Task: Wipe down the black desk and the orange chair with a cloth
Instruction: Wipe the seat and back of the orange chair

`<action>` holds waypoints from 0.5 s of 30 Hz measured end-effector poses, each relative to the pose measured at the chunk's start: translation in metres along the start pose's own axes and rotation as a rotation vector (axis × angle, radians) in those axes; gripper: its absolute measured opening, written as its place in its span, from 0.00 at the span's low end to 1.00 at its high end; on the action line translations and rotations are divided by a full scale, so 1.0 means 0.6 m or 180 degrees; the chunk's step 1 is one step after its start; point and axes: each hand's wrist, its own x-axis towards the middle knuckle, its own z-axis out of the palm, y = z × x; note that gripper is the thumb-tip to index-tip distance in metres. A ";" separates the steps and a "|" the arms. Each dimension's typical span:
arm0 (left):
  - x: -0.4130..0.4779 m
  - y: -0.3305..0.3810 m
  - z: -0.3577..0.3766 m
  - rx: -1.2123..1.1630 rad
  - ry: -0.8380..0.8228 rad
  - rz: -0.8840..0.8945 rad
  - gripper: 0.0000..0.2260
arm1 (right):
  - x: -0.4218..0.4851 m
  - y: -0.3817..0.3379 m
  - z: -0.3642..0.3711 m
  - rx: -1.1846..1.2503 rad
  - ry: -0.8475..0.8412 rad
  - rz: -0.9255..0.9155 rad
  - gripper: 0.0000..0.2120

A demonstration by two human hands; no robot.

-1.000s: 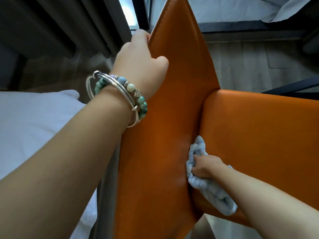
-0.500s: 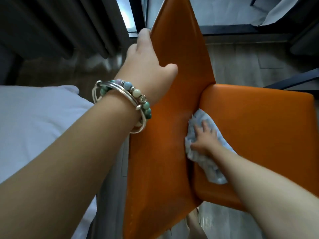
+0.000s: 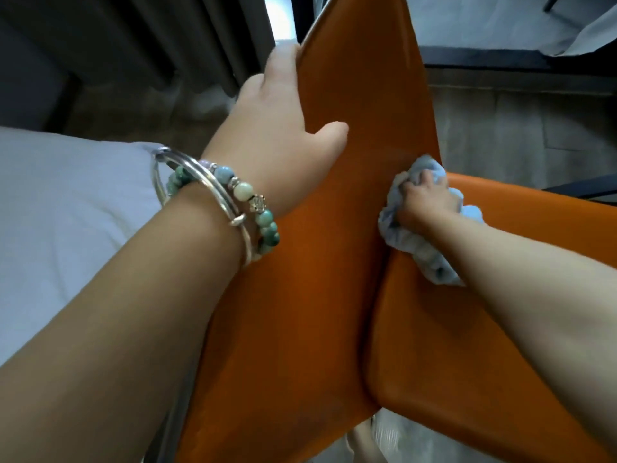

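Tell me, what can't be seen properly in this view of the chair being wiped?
Head view:
- Left hand fingertips: hidden behind the chair back.
- Chair back's top: cut off by the upper edge.
- Cloth middle: covered by the right hand.
- Chair legs: hidden under the seat.
- Desk: cannot be identified.

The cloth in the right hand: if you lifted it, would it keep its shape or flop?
Probably floppy: the cloth is bunched into soft folds under the right hand, with a loose end hanging past the wrist. Likely light, since one hand alone gathers it. It should slide easily over the smooth orange chair.
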 end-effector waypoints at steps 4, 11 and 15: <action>0.002 -0.008 -0.001 -0.0480 0.0026 0.0038 0.28 | 0.023 0.009 0.068 0.0123 -0.0514 0.0246 0.24; -0.001 -0.003 -0.003 -0.0615 0.0068 -0.0039 0.24 | -0.085 -0.016 0.119 -0.0703 -0.0322 -0.0834 0.16; -0.002 0.000 -0.004 -0.0639 0.0076 -0.0045 0.24 | -0.183 -0.026 0.143 -0.0779 -0.1048 -0.1873 0.17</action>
